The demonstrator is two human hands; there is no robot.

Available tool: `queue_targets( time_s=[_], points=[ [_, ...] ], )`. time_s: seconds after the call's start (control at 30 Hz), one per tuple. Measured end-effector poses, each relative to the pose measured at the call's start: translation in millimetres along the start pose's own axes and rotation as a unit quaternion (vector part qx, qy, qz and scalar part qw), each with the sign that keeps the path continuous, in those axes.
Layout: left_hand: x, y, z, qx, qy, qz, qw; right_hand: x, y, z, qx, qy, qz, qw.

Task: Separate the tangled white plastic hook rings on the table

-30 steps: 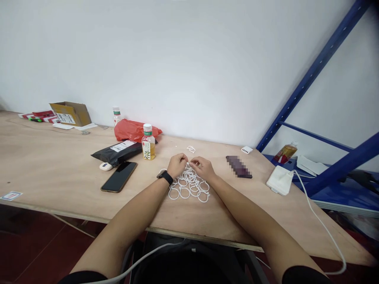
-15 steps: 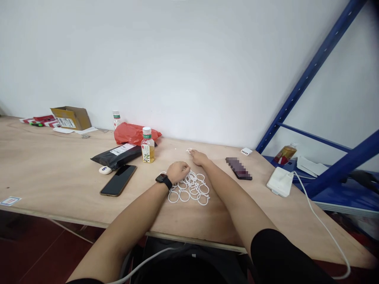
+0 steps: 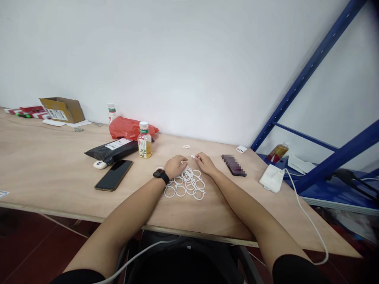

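Note:
A pile of thin white rings (image 3: 180, 190), each with a small tab, lies on the wooden table in front of me. My left hand (image 3: 175, 166), a black watch (image 3: 160, 174) on its wrist, rests over the pile's far left edge. Its fingers are curled together, and what they hold is hidden. Just to the right, my right hand (image 3: 205, 162) pinches a small white piece (image 3: 193, 156) at its fingertips; its full shape does not show. A single white ring (image 3: 186, 146) lies flat beyond both hands, apart from the pile.
To the left are a drink bottle (image 3: 144, 142), a black parcel (image 3: 114, 152), a red plastic bag (image 3: 121, 127), a phone (image 3: 113, 175) and a white case (image 3: 100, 164). Another phone (image 3: 233, 165), a white charger (image 3: 241, 149) and a corded white box (image 3: 271, 178) lie right.
My right hand has drawn back from the single ring, toward me and slightly right; the ring stays on the table. My left hand keeps its place by the pile. The view has shifted slightly.

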State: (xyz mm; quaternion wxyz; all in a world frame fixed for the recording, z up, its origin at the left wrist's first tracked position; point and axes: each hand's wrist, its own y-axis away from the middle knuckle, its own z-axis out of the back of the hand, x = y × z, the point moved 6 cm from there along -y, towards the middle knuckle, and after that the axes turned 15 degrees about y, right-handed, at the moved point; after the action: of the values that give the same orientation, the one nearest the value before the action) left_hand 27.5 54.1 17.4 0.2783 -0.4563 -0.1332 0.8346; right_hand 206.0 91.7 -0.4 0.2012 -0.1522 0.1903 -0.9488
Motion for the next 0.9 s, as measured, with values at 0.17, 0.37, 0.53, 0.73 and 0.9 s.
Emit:
queue_targets(
  time_s=[0.17, 0.37, 0.53, 0.73, 0.9],
  points=[
    [1, -2, 5.5, -0.024, 0.033, -0.026, 0.999, 25, 4, -4, 0.007, -0.166, 0.006, 0.986],
    [-1, -3, 2.6, 0.011, 0.087, -0.017, 0.996, 39, 9, -13, 0.019, -0.262, -0.026, 0.964],
    [4, -2, 1.6, -0.014, 0.148, 0.024, 0.989, 36, 7, -15, 0.021, -0.314, -0.045, 0.948],
    [3, -3, 3.5, -0.024, 0.175, 0.034, 0.984, 44, 5, -14, 0.023, -0.35, -0.04, 0.936],
    [3, -4, 5.9, -0.038, 0.187, 0.029, 0.981, 46, 0, -15, 0.028, -0.386, -0.053, 0.921]
  ],
)
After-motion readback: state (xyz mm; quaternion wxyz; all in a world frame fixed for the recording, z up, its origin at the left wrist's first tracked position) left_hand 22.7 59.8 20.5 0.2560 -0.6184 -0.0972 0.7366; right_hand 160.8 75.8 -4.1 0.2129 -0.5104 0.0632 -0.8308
